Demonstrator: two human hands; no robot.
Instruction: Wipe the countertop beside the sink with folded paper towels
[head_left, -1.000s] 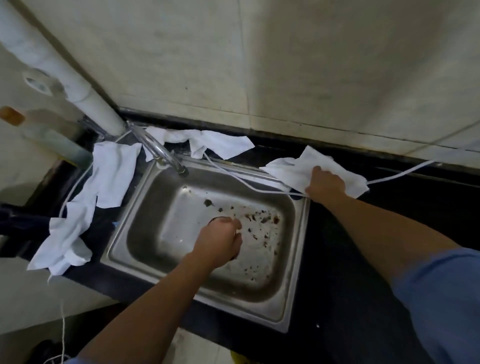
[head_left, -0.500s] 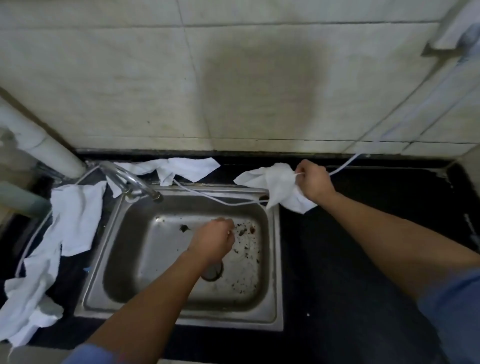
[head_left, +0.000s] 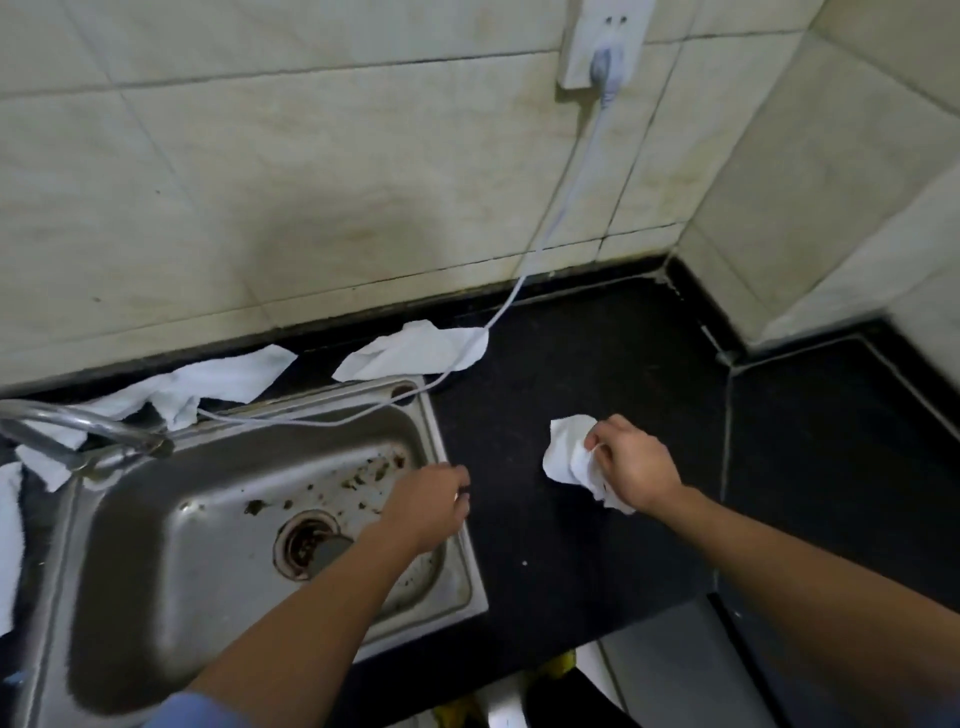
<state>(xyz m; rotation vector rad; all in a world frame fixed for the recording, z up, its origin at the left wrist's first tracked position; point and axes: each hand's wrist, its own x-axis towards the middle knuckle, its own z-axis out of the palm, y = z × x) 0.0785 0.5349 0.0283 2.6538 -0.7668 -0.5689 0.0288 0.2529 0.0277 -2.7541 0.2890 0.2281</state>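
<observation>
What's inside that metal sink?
Brown food scraps lie scattered in the sink, around a round drain. The left hand and forearm cover part of its right side, hiding what's there.

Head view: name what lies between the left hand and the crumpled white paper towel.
Only bare black countertop separates the left hand from the crumpled white paper towel; the head view shows it.

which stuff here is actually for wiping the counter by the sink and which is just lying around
For the job: right hand, gripping the paper towel; black countertop right of the sink.
Lying about: loose towels by the wall; white cable; tap; left hand over the sink's edge.
</observation>
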